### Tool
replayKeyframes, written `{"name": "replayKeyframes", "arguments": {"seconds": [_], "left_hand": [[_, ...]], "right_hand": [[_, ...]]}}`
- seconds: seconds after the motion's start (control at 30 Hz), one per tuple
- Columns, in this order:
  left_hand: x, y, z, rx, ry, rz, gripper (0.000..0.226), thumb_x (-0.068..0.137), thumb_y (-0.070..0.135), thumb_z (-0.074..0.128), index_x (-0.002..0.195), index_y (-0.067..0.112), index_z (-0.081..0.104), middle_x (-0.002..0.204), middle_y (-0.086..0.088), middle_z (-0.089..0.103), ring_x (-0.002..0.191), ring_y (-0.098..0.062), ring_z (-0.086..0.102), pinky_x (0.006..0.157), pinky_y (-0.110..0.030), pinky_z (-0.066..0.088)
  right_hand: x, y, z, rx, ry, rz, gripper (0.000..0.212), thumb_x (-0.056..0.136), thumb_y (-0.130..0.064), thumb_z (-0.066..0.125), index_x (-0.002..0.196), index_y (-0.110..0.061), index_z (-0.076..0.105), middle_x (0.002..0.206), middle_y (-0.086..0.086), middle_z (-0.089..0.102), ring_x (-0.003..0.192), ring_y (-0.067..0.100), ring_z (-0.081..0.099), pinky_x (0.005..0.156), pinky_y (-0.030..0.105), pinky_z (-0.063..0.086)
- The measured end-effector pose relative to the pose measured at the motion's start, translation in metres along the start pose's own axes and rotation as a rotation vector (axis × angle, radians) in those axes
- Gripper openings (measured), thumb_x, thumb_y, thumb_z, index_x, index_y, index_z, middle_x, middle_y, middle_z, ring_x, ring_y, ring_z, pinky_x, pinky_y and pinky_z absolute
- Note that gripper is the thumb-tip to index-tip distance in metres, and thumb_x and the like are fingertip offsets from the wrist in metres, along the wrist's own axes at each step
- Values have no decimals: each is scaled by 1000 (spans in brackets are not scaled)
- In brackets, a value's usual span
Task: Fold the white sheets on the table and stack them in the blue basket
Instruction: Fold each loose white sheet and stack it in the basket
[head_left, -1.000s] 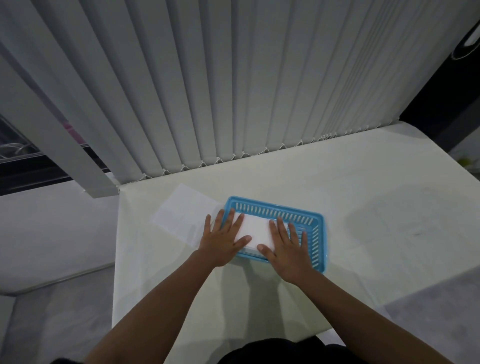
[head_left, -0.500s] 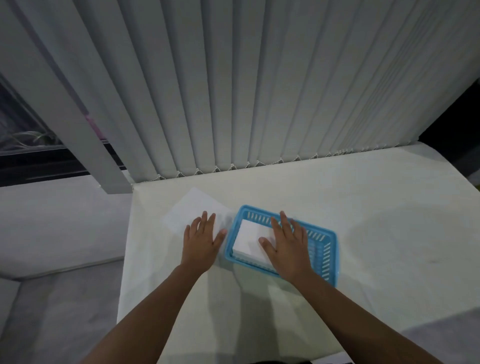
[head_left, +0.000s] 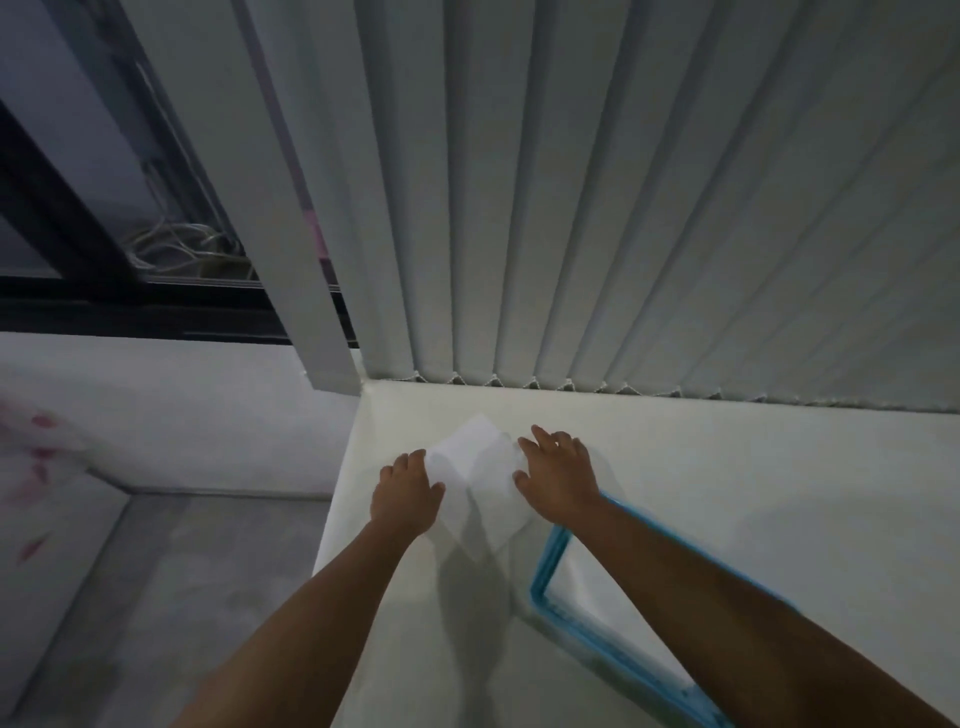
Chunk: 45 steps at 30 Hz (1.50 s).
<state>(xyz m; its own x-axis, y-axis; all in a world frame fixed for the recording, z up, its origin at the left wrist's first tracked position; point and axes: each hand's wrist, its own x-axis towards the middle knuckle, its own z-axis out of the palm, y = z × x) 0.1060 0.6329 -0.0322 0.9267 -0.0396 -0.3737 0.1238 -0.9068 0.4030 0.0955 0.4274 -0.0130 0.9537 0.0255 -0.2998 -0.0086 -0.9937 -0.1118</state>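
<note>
A flat white sheet (head_left: 475, 483) lies near the table's far left corner. My left hand (head_left: 408, 496) rests on its left edge with fingers curled over the paper. My right hand (head_left: 558, 475) presses on its right edge, fingers spread. The blue basket (head_left: 545, 566) sits nearer me to the right, mostly hidden under my right forearm. A white folded sheet (head_left: 587, 571) shows inside the basket.
The cream table (head_left: 753, 493) stretches to the right. Vertical white blinds (head_left: 571, 208) hang along its back edge. The table's left edge (head_left: 337, 493) drops to a grey floor, and a dark window frame stands at the far left.
Both hands left the basket and moved up and left onto the loose sheet. The view swung left, so the basket now sits lower right.
</note>
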Motion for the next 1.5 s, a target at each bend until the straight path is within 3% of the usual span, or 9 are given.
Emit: {"name": "replayKeyframes", "arguments": {"seconds": [0.4, 0.6, 0.73, 0.83, 0.93, 1.0, 1.2, 1.33, 1.5], "left_hand": [[47, -4, 10, -188, -18, -57, 63, 81, 16, 63, 138, 18, 36, 133, -9, 44, 117, -31, 52, 95, -42, 47], [59, -5, 6, -174, -111, -71, 38, 82, 15, 59, 117, 16, 46, 109, -9, 62, 105, -31, 58, 79, -34, 46], [57, -5, -2, -45, -37, 43, 32, 83, 9, 47, 112, 16, 58, 112, -9, 60, 108, -29, 55, 86, -36, 47], [52, -4, -11, 17, 33, 155, 27, 83, 7, 46, 107, 13, 57, 106, -9, 59, 101, -31, 56, 81, -36, 47], [44, -2, -17, -1, 2, 183, 22, 84, 7, 43, 103, 13, 50, 99, -10, 63, 93, -33, 58, 74, -36, 45], [38, -2, -19, -10, -1, 201, 23, 83, 9, 45, 105, 12, 47, 99, -10, 63, 93, -33, 58, 73, -36, 45], [22, -4, -13, -110, -199, 309, 32, 82, 32, 65, 111, 21, 59, 112, 0, 62, 102, -20, 58, 85, -29, 46], [17, 1, -1, -160, -329, 231, 41, 81, 55, 61, 111, 27, 61, 115, 4, 59, 99, -13, 55, 88, -26, 42], [15, 9, 13, -129, -104, 150, 35, 92, 45, 48, 114, 21, 61, 118, -2, 58, 115, -24, 53, 94, -35, 44]], "right_hand": [[74, -22, 14, 54, -115, -17, 60, 89, -36, 54, 142, -17, 33, 141, 11, 38, 124, 33, 38, 95, 41, 41], [93, -25, 8, 274, -170, 68, 71, 81, -26, 66, 144, -21, 32, 137, 13, 39, 126, 33, 41, 97, 42, 44], [101, -30, -1, 452, -152, 115, 82, 79, -26, 67, 149, -22, 24, 146, 10, 36, 133, 33, 35, 105, 43, 37], [99, -30, -9, 374, -119, -5, 65, 82, -21, 63, 142, -26, 39, 145, 1, 41, 130, 30, 35, 103, 40, 37], [93, -30, -13, 430, -41, -77, 20, 84, -17, 59, 101, -22, 67, 113, 1, 65, 109, 24, 56, 88, 33, 46], [86, -28, -16, 390, -20, -80, 15, 85, -18, 55, 92, -20, 67, 101, -1, 69, 98, 22, 60, 81, 32, 45], [55, 1, -12, 12, -52, -227, 23, 86, -23, 53, 102, -29, 68, 108, -7, 68, 108, 19, 52, 95, 35, 32], [37, 14, 1, -76, -67, -219, 31, 86, -23, 50, 109, -31, 68, 115, -7, 67, 116, 20, 49, 104, 36, 25], [24, 17, 12, -128, -154, -192, 36, 91, -24, 45, 121, -32, 63, 129, -5, 61, 126, 21, 42, 115, 42, 14]]}}
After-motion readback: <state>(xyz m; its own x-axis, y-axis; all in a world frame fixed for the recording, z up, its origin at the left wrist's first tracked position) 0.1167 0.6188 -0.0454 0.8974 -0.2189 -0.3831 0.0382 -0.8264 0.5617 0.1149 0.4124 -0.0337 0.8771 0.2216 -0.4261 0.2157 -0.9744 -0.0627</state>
